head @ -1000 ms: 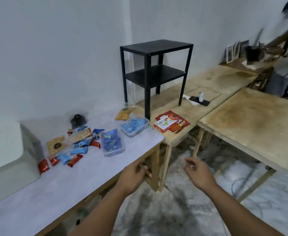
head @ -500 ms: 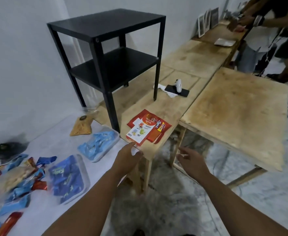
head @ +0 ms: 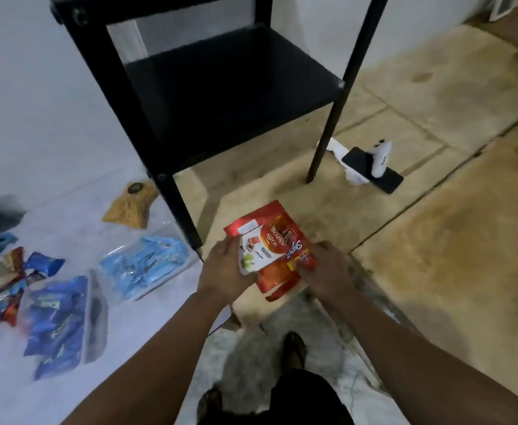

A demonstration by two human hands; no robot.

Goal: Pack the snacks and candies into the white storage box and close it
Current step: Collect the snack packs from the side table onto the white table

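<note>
Wooden tabletops [head: 435, 87] are carrying the work as a person is gathering snacks at the near corner, packing barely begun.

Seen from the head camera, the left hand [head: 225, 271] is closing its fingers on the left edge of a stack of red snack packets [head: 274, 256] lying at the table corner; the right hand [head: 328, 271] is gripping the stack's right edge, so both are clasping it; a black two-tier stand [head: 221, 87] is standing just behind; loose blue candies [head: 52, 320] and a clear tub of blue sweets [head: 142, 265] are lying well to the left on a white surface [head: 67, 148], apparently not yet packed; the white storage box is not showing in this view, so filling and closing it are, by this evidence, still remaining.
</note>
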